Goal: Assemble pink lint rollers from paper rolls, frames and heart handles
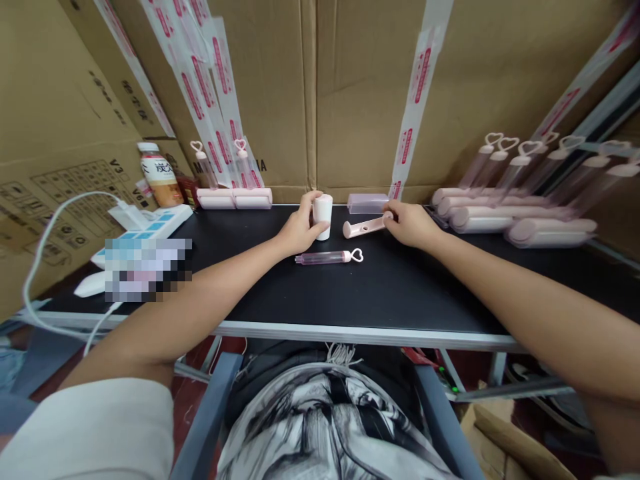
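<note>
Upright in the fingers of my left hand (300,228) is a small white cylinder (323,217). My right hand (406,224) pinches the right end of a pale pink elongated part (364,227) with a small hole in its middle. Between me and these lies a clear pink tube (324,258) with a heart-shaped ring at its right end, flat on the black table (370,300). Behind the pink part, a translucent pinkish block (367,203) rests near the cardboard wall.
Pink bases with upright heart-topped tubes stand at the right (490,210) and back left (234,198). A bottle (161,175), a power strip (150,233) and a white cable (37,267) are at the left. Taped cardboard (360,87) closes off the back.
</note>
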{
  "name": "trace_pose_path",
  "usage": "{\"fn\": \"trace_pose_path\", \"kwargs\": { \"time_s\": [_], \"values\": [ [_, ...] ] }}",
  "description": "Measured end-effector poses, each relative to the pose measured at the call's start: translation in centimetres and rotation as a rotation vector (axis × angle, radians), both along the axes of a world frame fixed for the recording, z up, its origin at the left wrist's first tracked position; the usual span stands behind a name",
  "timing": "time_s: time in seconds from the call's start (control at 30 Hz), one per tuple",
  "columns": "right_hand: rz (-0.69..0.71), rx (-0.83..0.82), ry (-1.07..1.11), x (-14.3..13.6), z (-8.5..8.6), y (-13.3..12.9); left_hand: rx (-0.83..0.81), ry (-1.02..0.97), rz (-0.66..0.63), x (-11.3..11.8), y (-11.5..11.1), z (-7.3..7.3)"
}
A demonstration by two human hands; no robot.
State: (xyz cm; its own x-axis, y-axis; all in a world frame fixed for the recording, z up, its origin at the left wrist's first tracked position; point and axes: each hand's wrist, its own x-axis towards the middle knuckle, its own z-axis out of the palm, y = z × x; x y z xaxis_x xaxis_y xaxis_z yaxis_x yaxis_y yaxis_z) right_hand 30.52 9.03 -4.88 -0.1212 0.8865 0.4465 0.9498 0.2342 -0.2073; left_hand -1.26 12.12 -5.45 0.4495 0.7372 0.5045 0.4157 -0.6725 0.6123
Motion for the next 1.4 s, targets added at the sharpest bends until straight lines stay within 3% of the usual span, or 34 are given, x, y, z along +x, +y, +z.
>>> {"fn": "trace_pose_path", "kwargs": {
  "time_s": [0.2,0.37,0.57,0.73,0.9,1.07,1.2,1.4],
  "values": [
    [0.003,0.032,0.077,-0.3,0.5,-0.4,0.049,0.090,-0.067,-0.1,-0.3,0.0],
    [0.004,-0.013,0.413,-0.7,0.8,-0.9,0.040,-0.053,-0.175,-0.2,0.7,-0.2],
    [0.230,-0.180,1.019,-2.3,1.1,-1.8,-0.396,-0.370,-0.182,0.0,0.3,1.0],
    [0.403,-0.283,1.309,-3.2,2.7,-3.4,-0.626,-0.531,-0.213,0.0,-1.1,2.9],
    [0.541,-0.308,1.357,-3.5,4.2,-5.1,-0.678,-0.577,-0.274,0.0,-2.5,4.6],
    [0.570,-0.405,1.293,-4.9,4.2,-6.7,-0.664,-0.491,-0.385,0.7,-5.5,5.8],
    [0.587,-0.432,1.304,-5.9,4.1,-7.2,-0.670,-0.415,-0.433,1.3,-7.0,5.6],
    [0.533,-0.443,1.327,-6.0,4.2,-7.3,-0.679,-0.389,-0.458,1.4,-6.9,5.0]
  ]
}}
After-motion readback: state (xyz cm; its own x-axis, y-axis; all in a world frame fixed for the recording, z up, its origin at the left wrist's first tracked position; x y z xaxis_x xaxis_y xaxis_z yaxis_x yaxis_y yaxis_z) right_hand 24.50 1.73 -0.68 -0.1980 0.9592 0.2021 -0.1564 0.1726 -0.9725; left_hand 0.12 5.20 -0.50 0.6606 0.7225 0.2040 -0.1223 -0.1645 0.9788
